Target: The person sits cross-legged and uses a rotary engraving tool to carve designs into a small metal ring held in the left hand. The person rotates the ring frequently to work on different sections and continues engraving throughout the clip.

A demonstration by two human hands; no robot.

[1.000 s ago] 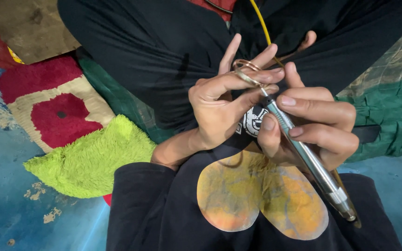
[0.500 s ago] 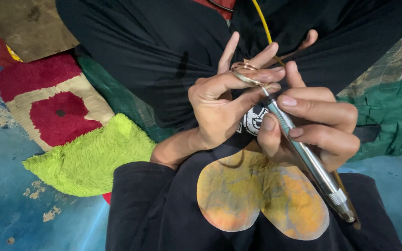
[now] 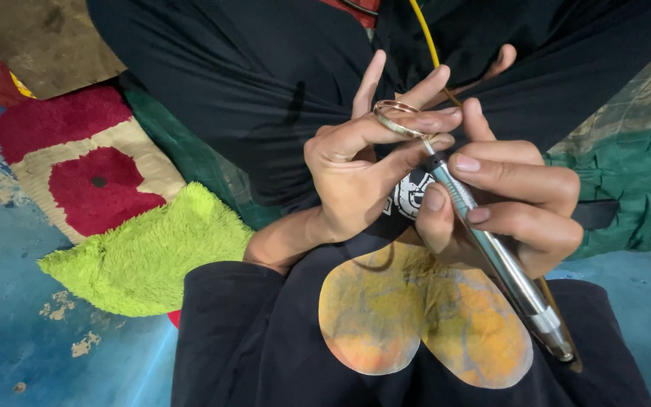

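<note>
I see the left hand pinching a thin metal ring between thumb and forefinger, the other fingers fanned upward, so the ring sits raised above the lap against dark clothing. The right hand is closed round a slim silver pen-shaped tool, held like a pencil, its fine tip meeting the ring's lower edge just beside the left thumb. I judge the ring to be light, stiff and smooth, so it could twist or slip out of the pinch if the tip pushes sideways; the safest hold looks to be across its flat band faces near the point of contact, as the fingers have it now, with the thumb bracing against the push. It looks too thin to take much squeezing without bending. The tool seems rigid and a little slick on its polished barrel, best gripped low near the tip for control. A yellow cord runs behind the hands, and a lime green fluffy mat lies on the blue floor to the left.
</note>
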